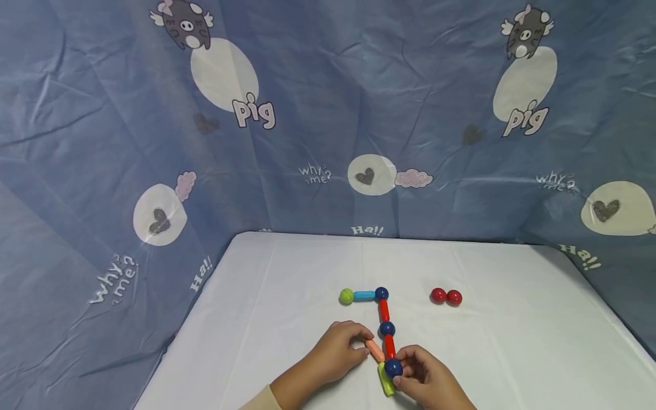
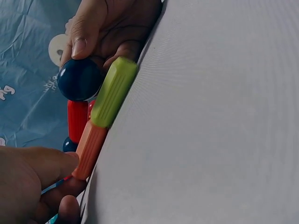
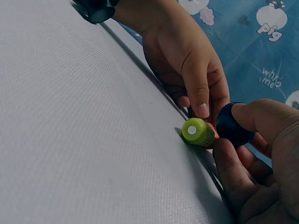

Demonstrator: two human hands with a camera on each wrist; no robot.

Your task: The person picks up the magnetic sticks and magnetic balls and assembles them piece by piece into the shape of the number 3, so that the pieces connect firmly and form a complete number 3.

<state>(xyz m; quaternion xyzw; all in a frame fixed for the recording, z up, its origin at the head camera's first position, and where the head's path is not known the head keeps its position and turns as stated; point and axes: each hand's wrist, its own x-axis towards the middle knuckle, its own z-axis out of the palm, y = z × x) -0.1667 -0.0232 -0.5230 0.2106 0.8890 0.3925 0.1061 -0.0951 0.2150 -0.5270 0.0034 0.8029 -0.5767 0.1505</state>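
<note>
Thumb and finger of my left hand (image 1: 335, 353) pinch an orange magnetic rod (image 1: 375, 351). Its far end meets a lime green rod (image 2: 114, 93) lying beside a dark blue ball (image 1: 393, 368). My right hand (image 1: 430, 380) grips that ball between thumb and fingers. From the ball a chain runs away from me: a red rod (image 1: 390, 346), a second blue ball (image 1: 387, 329), another red rod (image 1: 384, 311) and a third blue ball (image 1: 381, 293). There it turns left through a light blue rod (image 1: 364, 296) to a green ball (image 1: 346, 296).
Two red balls (image 1: 438, 295) sit side by side on the white tabletop (image 1: 287, 273), right of the chain's far end. A blue printed cloth (image 1: 328, 114) hangs behind the table and along its sides.
</note>
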